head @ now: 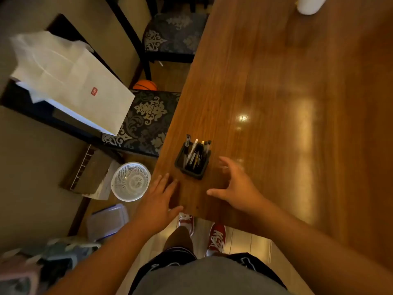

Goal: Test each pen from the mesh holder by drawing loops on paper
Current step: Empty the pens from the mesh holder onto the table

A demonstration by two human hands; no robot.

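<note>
A black mesh holder [193,162] stands on the wooden table [276,92] near its left front corner, with several pens [194,151] sticking out of it. My left hand [158,202] lies flat with fingers spread at the table's corner, just left of and below the holder. My right hand [236,186] hovers open to the right of the holder, fingers curved toward it, touching nothing. No sheet of paper shows on the table.
Two dark patterned chairs [148,122] stand along the table's left side, one bearing a white paper bag [72,81]. A white plastic basket [130,180], a clear lidded box [108,220] and an orange ball [145,85] are on the floor. A white object [308,4] sits at the table's far end.
</note>
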